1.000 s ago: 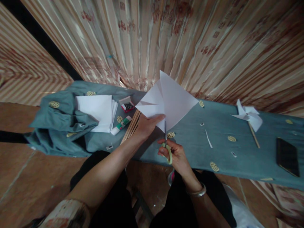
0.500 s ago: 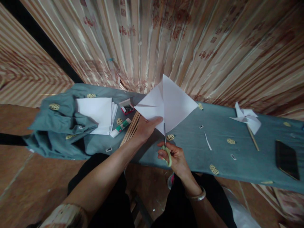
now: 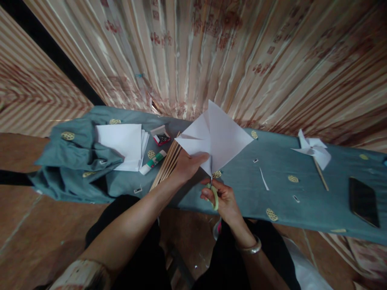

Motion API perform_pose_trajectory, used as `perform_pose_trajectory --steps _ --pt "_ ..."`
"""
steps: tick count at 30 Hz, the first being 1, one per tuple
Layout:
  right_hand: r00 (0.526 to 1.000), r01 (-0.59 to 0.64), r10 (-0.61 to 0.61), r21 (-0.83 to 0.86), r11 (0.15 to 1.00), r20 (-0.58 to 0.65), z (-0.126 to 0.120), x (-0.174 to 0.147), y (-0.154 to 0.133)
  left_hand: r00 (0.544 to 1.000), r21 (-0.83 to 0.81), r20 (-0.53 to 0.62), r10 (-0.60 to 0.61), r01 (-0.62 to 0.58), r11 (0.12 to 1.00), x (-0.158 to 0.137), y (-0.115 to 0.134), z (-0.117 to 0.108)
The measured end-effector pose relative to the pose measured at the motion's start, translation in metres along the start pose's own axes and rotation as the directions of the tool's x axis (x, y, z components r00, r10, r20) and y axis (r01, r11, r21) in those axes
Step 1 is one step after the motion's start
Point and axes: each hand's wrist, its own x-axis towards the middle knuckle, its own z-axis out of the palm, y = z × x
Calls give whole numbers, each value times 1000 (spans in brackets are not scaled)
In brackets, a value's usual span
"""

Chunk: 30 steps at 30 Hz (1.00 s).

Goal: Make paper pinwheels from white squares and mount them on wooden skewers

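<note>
A square sheet of white paper, turned corner-down, is gripped by my left hand, thumb on top near its lower left edge. Slits run inward from its top and left corners. My right hand holds scissors with pale green handles, blades pointing up at the paper's bottom corner. Much of the blades is hidden at the paper. Beneath my left forearm lies a bundle of thin wooden sticks.
On the cloth-covered table lie a paper stack, a small box of dark pins and a green-and-white glue tube at left. Rightward are a paper strip, a paper pinwheel on a stick and a phone.
The paper and my left hand have shifted slightly down and right. The scissor blades, along the paper's lower corner before, now show less above the handles.
</note>
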Motion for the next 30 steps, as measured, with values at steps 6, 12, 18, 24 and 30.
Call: perform_pose_trajectory --steps 6,12,18,24,30 --pt "996 -74 78 68 995 -47 4 0 -1 998 72 -26 60 -58 996 -4 10 0" --pt "1000 -2 2 -8 1000 -32 0 1 2 1000 9 21 -3 3 1000 -4 2 1" --pt "1000 11 -12 -29 1000 -16 -3 1 3 999 39 44 -23 22 999 -5 -3 1" --pt "999 -19 19 -14 1000 -47 0 2 3 998 32 53 -45 43 999 -7 2 2" --pt "998 3 -4 -19 1000 -60 -1 2 -2 995 26 86 -52 50 998 -11 4 4"
